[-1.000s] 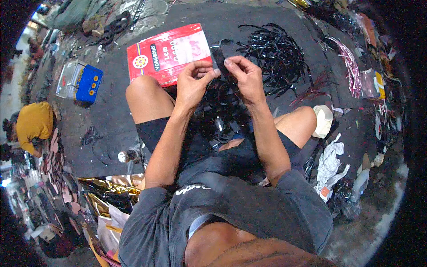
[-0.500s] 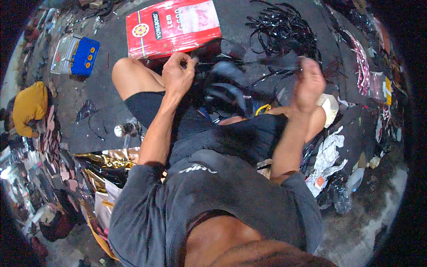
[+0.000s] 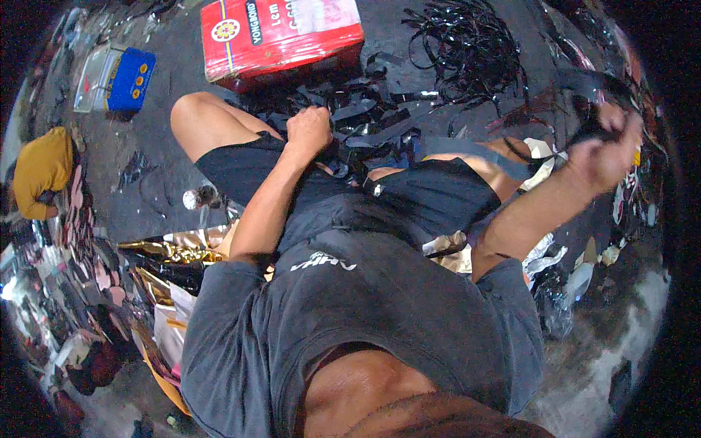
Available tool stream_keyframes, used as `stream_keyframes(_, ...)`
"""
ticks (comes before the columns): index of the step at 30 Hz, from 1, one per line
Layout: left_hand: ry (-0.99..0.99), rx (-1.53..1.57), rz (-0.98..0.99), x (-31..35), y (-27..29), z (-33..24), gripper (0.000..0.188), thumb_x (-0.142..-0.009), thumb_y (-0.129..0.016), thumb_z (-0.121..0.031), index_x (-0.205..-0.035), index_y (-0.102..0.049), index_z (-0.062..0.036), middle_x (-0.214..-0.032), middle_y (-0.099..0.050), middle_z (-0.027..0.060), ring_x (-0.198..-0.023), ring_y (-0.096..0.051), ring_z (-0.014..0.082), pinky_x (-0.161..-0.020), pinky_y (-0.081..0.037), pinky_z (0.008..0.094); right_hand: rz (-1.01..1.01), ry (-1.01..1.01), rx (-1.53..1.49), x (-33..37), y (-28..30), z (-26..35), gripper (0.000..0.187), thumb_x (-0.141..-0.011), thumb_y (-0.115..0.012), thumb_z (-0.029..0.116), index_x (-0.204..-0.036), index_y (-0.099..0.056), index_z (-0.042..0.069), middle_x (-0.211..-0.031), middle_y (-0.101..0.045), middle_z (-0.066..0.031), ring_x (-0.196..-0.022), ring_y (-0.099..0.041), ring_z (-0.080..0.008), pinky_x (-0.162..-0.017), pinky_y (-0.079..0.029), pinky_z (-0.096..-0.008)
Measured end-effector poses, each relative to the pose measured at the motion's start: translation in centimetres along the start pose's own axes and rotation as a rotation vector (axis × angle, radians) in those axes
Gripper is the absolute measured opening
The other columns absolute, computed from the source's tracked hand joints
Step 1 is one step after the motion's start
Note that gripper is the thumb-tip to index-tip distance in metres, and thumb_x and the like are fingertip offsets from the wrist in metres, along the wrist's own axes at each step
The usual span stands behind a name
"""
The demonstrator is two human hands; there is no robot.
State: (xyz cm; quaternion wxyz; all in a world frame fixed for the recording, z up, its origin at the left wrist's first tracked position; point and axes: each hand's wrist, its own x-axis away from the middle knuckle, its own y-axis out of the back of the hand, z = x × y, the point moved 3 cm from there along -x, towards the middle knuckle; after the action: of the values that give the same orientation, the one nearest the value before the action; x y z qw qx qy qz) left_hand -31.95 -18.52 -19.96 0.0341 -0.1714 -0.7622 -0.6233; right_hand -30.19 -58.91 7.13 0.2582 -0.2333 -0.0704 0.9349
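The person is sitting with knees spread, a dark grey shirt (image 3: 409,299) filling the nearest part of the view and black shorts (image 3: 416,193) covering the lap. Beside the left elbow, crumpled gold foil (image 3: 175,252) is lying next to other sheets. Over the lap, toward the inside of the left thigh, the left hand (image 3: 309,130) is making a fist, its fingers curled together; whether a strip is running inside it, I cannot tell. Loose black strips (image 3: 398,135) are lying between the thighs and spreading beyond, right beside that hand. A blurred band (image 3: 475,152) is crossing above the right thigh. Well out to the right, the right hand (image 3: 602,153) is showing blurred, with a dark looping strip (image 3: 613,82) arching about it; I cannot tell whether its fingers are clamped on that strip or standing apart. An off-white block (image 3: 539,164) is sitting by the right knee. Farther off, a red box (image 3: 285,44) is standing on the dark floor (image 3: 387,36), with a large tangle of black strips (image 3: 467,51) lying to its right. Toward the left, a clear-and-blue container (image 3: 131,80) is resting, and a person in a mustard top (image 3: 45,164) is bending at the edge.
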Motion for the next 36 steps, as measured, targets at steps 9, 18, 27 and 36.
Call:
stream_keyframes(9, -0.259, 1.466, -0.069, 1.1, 10.8, -8.9, 0.050, -0.079, -0.081, -0.012, -0.123, -0.062, -0.0022, -0.101, -0.065, 0.0060, -0.096, -0.061, 0.0110, -0.078, -0.053, 0.0278, 0.366, -0.733, -0.474, 13.0, -12.5, -11.5, 0.013, -0.099, -0.055, 0.016, -0.103, -0.060, 0.004, -0.082, -0.065, -0.0068, -0.076, -0.064, -0.0172, -0.074, -0.055, -0.0319)
stream_keyframes(18, -0.306, 1.574, -0.231, 1.4, 10.5, -8.2, 0.050, -0.076, -0.081, -0.006, -0.122, -0.062, -0.0027, -0.112, -0.066, 0.0036, -0.092, -0.062, 0.0106, -0.083, -0.051, 0.0261, 0.279, -0.781, -0.452, 15.0, -13.1, -13.9, 0.012, -0.099, -0.056, 0.015, -0.100, -0.059, 0.003, -0.083, -0.062, -0.0067, -0.079, -0.061, -0.0178, -0.077, -0.049, -0.0312)
stream_keyframes(27, 0.026, 0.320, -0.125, 0.7, 5.8, -0.7, 0.027, -0.079, -0.073, -0.029, -0.083, -0.072, -0.0018, -0.076, -0.070, 0.0184, -0.075, -0.070, 0.0350, -0.070, -0.054, 0.0438, -0.044, -0.295, -0.273, -3.0, 2.3, -7.2, 0.010, -0.083, -0.066, 0.003, -0.082, -0.056, 0.005, -0.072, -0.053, -0.0050, -0.067, -0.052, -0.0200, -0.074, -0.047, -0.0358)
stream_keyframes(36, -0.051, 0.474, -0.500, -0.5, 7.6, -0.6, 0.056, -0.077, -0.078, -0.040, -0.124, -0.064, -0.0136, -0.125, -0.063, 0.0140, -0.105, -0.065, 0.0366, -0.089, -0.053, 0.0436, -0.186, -0.138, 0.540, -6.0, 9.3, -0.6, 0.024, -0.101, -0.054, 0.023, -0.099, -0.061, 0.001, -0.083, -0.061, -0.0056, -0.068, -0.055, -0.0134, -0.061, -0.045, -0.0246)
